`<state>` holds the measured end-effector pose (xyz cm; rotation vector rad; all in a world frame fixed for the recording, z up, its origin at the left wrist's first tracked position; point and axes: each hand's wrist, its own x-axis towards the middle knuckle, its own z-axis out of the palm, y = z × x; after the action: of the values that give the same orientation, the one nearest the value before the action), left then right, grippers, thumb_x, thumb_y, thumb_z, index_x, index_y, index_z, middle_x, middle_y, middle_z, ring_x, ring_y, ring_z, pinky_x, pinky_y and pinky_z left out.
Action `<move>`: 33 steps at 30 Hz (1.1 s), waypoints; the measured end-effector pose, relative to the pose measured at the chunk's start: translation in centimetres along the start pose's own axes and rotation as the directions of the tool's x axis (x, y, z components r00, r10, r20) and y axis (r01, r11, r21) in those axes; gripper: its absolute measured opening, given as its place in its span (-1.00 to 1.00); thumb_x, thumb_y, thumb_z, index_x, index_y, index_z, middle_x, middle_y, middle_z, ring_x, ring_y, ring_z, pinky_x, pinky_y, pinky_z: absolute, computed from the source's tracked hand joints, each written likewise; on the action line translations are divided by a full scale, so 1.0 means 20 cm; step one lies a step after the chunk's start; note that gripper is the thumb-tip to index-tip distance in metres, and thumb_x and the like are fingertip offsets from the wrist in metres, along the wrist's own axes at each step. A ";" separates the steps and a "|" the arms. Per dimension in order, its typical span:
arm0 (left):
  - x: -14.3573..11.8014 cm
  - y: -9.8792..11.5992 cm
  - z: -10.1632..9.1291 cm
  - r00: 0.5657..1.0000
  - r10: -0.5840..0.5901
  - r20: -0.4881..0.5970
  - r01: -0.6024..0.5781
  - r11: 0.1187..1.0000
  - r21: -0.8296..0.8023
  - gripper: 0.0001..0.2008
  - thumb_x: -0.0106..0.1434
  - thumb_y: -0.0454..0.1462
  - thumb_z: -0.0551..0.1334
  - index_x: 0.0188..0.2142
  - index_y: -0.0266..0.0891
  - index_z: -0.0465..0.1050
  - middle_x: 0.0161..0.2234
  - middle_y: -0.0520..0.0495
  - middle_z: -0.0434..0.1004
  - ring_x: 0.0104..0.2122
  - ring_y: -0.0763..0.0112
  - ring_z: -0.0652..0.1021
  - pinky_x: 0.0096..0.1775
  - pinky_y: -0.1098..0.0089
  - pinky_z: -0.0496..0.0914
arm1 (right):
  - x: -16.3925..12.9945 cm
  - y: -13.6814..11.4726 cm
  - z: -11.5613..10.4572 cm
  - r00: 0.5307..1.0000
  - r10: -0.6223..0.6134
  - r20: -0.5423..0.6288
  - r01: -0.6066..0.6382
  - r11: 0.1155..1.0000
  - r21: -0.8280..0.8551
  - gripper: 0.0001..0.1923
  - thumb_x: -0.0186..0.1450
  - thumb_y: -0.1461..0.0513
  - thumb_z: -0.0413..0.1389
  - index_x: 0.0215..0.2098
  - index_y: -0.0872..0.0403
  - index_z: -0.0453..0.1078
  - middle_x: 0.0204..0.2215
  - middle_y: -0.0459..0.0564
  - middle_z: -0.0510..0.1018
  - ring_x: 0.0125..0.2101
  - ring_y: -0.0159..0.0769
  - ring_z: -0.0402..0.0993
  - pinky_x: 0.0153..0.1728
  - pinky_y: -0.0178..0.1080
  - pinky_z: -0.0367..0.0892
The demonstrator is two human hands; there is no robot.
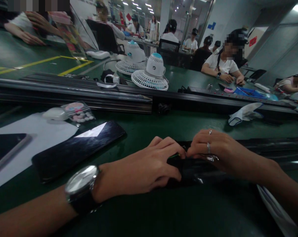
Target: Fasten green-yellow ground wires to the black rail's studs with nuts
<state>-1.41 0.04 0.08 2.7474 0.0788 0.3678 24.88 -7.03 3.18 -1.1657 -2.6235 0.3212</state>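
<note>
Here, the visible state at the bench:

Left hand (141,169): rests palm down on the green bench top (163,128); fingers curled over the near end of a small black part (188,171), closed on it. A wristwatch (82,186) sits on that wrist.

Right hand (213,149): fingertips pinched narrowly onto the top edge of the same black part, meeting the left fingertips; rings show on two fingers.

Black part: lies on the bench directly in front of the person, between both hands, at the near end of a dark rail (274,148) running off to the right. Its shape is mostly hidden by the fingers.

Left of the hands: a dark smartphone (77,149) lies face up, partly on a white sheet (40,131); a second dark device (5,148) lies at the frame edge.

Behind the phone: a white case (55,114) and a clear packet of pale pills (78,112), touching each other.

Across the bench: a long black conveyor rail (89,95) separates the near side from the far side.

Beyond the rail: two white desk fans (151,74) lying face down, and a white glove (245,112) to the right.

Background: other persons seated at benches, well apart from the hands.
</note>
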 end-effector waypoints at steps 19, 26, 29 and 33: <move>0.00 -0.02 0.07 0.996 -0.029 -0.081 0.036 0.996 0.079 -0.87 0.41 -0.16 0.27 -0.20 -0.16 0.49 0.07 -0.07 0.45 0.07 0.20 0.40 0.02 0.20 0.26 | 0.01 -0.03 0.06 0.943 0.178 -0.282 -0.158 0.983 0.091 -0.89 0.43 0.27 0.15 -0.23 0.02 0.53 -0.37 -0.18 0.68 -0.44 -0.45 0.57 -0.36 -0.39 0.32; 0.00 0.00 0.04 0.997 -0.058 -0.051 0.058 0.998 -0.015 -0.94 0.39 -0.24 0.29 -0.21 -0.13 0.54 0.08 -0.07 0.44 0.08 0.21 0.40 0.03 0.21 0.29 | 0.01 -0.01 0.06 0.970 0.110 -0.216 -0.098 0.993 0.065 -0.87 0.48 0.25 0.09 -0.15 0.05 0.50 -0.32 -0.10 0.65 -0.37 -0.38 0.55 -0.30 -0.30 0.31; 0.00 0.00 0.02 0.998 -0.053 -0.023 0.051 0.997 -0.054 -0.84 0.34 -0.36 0.29 -0.15 -0.06 0.57 0.12 -0.03 0.41 0.12 0.21 0.39 0.07 0.19 0.28 | -0.01 0.01 0.03 0.997 -0.009 -0.078 0.008 1.000 -0.015 -0.83 0.50 0.27 0.04 -0.05 0.03 0.48 -0.23 -0.02 0.63 -0.25 -0.27 0.53 -0.20 -0.19 0.29; 0.00 -0.01 0.03 0.998 -0.063 -0.030 0.061 0.997 -0.055 -0.77 0.34 -0.32 0.31 -0.03 -0.02 0.53 0.17 -0.03 0.38 0.16 0.18 0.36 0.10 0.16 0.28 | -0.02 0.02 0.00 0.994 -0.022 -0.104 0.021 1.000 -0.014 -0.84 0.49 0.26 0.06 -0.02 0.04 0.46 -0.22 -0.01 0.63 -0.24 -0.26 0.53 -0.20 -0.19 0.30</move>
<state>-1.31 0.02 -0.43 2.6796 0.1593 0.3908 25.42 -7.06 3.06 -1.1261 -2.5500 0.2327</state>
